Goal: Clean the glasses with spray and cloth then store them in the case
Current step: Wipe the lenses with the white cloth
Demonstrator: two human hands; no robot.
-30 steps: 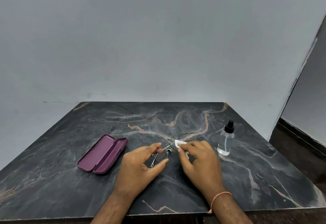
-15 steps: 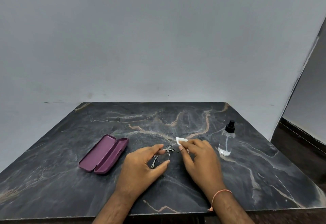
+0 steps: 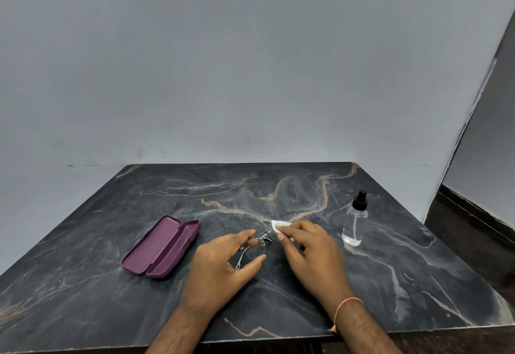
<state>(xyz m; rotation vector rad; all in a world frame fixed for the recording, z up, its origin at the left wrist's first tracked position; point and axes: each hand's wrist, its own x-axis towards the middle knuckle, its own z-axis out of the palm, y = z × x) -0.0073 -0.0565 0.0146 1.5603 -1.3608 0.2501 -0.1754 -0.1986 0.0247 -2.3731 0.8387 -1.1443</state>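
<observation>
Left hand (image 3: 223,266): pinching the thin wire-framed glasses (image 3: 257,243) by one lens – low over the dark marble worktop (image 3: 306,192).
Right hand (image 3: 312,253): pressing a small white cloth (image 3: 279,225) onto the other lens.
Purple hard case (image 3: 163,246): lying open, left.
Clear spray bottle (image 3: 355,221): standing right.

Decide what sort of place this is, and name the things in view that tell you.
Probably a plain indoor room, perhaps at home: a dark marble-look table against a bare grey wall, with only a purple case and spray bottle beside the hands.

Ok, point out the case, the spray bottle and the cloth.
case (image 3: 156,245), head view, on the open lid's inside.
spray bottle (image 3: 354,225), head view, on its clear body.
cloth (image 3: 278,225), head view, on its white corner.
</observation>
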